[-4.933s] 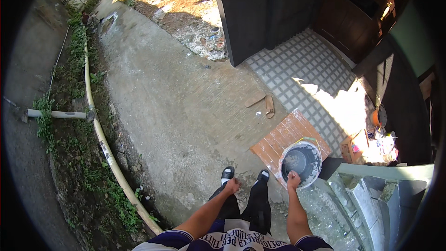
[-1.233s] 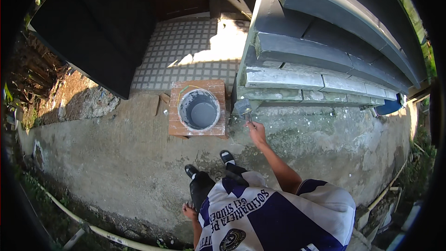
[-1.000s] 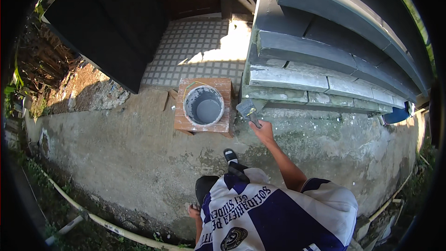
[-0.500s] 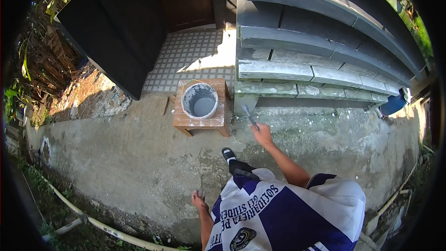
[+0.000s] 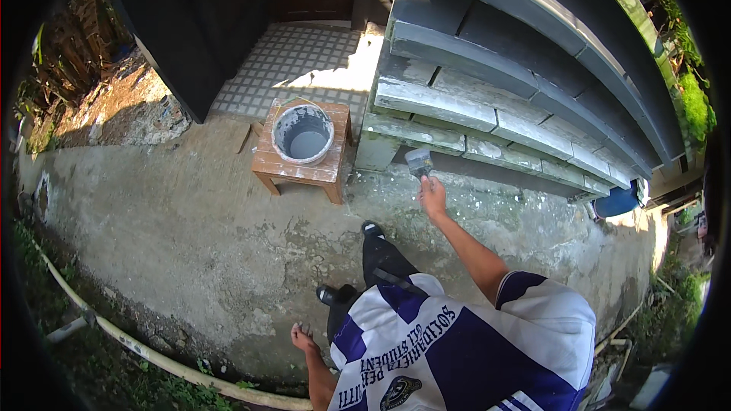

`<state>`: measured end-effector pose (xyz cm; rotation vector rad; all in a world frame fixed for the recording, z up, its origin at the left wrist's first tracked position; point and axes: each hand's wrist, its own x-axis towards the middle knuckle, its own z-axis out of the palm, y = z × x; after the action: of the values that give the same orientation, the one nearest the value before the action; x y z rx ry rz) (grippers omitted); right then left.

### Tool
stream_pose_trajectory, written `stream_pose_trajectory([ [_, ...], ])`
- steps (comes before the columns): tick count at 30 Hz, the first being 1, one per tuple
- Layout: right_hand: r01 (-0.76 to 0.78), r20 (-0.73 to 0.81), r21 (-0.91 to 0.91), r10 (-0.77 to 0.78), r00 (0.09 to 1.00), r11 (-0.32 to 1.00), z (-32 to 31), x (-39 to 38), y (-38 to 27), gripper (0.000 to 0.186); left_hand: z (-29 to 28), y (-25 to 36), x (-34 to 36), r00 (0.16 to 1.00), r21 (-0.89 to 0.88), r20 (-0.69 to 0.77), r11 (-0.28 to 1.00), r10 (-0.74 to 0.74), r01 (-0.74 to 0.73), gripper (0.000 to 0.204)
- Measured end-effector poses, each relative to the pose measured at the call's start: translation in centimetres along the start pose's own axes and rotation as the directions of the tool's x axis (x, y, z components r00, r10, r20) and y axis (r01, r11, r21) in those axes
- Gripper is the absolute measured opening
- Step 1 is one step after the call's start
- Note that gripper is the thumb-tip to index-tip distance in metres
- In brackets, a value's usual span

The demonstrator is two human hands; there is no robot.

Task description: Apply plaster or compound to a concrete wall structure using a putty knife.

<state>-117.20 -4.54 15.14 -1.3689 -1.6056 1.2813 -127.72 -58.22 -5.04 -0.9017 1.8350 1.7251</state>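
Note:
My right hand (image 5: 432,196) is closed around the handle of a flat paintbrush (image 5: 419,161). Its wide grey head points away from me, in front of the lowest ledge of a stepped wall (image 5: 434,110). The upper ledges are dark grey; the lower ones look whitish, with greenish stains. To the left of the brush, a bucket (image 5: 303,134) with grey paint inside and a smeared rim stands on a wooden stool (image 5: 297,175). Down by my side hangs my left hand (image 5: 302,336), its fingers loosely apart, with nothing visible in it.
Rough concrete (image 5: 190,221) lies underfoot. A tiled floor (image 5: 266,61) stretches behind the stool, beside a tall black panel (image 5: 183,30). A blue container (image 5: 617,202) sits at the wall's right end. Along the lower left runs a pale pipe (image 5: 167,361).
The view has shifted, so stool and bucket appear farther left and higher. My right hand has turned the brush from edge-on to its broad face. A second foot has come into view.

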Motion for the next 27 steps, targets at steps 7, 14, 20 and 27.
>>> stream_pose_trajectory([
  [7, 0.024, -0.043, 0.091, -0.02, 0.999, 0.996, -0.4, 15.6, 0.2, 0.027, 10.0, -3.1, -4.2, 0.993, -0.116, 0.12, 0.993, -0.01, 0.024, 0.025],
  [14, 0.453, -0.248, -0.25, -0.509, 0.824, 0.856, 5.3, 21.9, -3.9, 0.059, 15.3, -7.9, -5.6, 0.774, 0.354, 0.626, 0.85, 0.094, -0.389, 0.03],
  [20, 0.588, -0.336, -0.079, -0.577, 0.744, 0.805, 7.9, 26.4, -0.8, 0.053, 13.2, -11.9, -3.6, 0.827, 0.194, 0.563, 0.974, -0.014, -0.115, 0.048],
  [27, 0.512, -0.419, 0.311, -0.368, 0.83, 0.8, 11.1, 28.9, -1.6, 0.03, 12.6, -14.0, -0.8, 0.859, 0.345, 0.509, 0.926, -0.047, -0.153, 0.039],
])
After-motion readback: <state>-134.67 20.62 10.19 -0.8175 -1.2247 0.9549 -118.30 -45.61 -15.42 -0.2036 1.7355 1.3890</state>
